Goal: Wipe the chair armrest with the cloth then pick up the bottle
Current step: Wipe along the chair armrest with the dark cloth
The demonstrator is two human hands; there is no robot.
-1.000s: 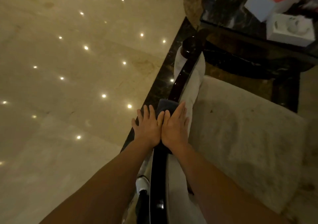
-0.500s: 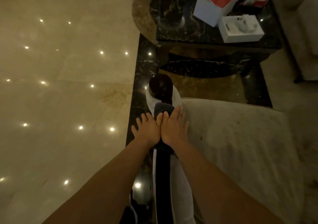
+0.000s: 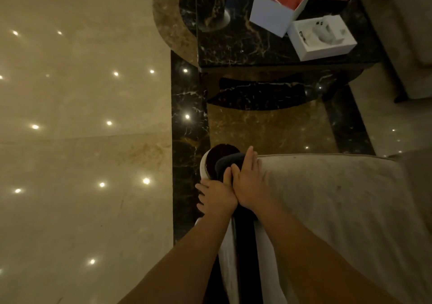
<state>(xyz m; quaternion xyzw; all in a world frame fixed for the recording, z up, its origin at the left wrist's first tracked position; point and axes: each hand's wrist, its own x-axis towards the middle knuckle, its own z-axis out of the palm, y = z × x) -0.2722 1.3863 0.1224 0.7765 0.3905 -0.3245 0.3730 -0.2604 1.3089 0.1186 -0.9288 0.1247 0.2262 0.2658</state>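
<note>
A dark glossy wooden armrest (image 3: pixel 244 236) runs away from me along the left side of a beige chair, ending in a rounded knob (image 3: pixel 221 155). A dark grey cloth (image 3: pixel 228 165) lies bunched over that far end. My left hand (image 3: pixel 216 197) and my right hand (image 3: pixel 249 182) press side by side on the cloth, the right one further forward with fingers curled over it. No bottle shows in this view.
The beige seat cushion (image 3: pixel 327 198) lies to the right of the armrest. Beyond it stands a black marble table (image 3: pixel 233 41) carrying an open white box with red contents (image 3: pixel 280 2) and a smaller white box (image 3: pixel 322 37). Polished marble floor (image 3: pixel 81 116) spreads left.
Both hands have slid the cloth forward along the armrest to its rounded far end. The view has tilted further ahead, showing more of the table.
</note>
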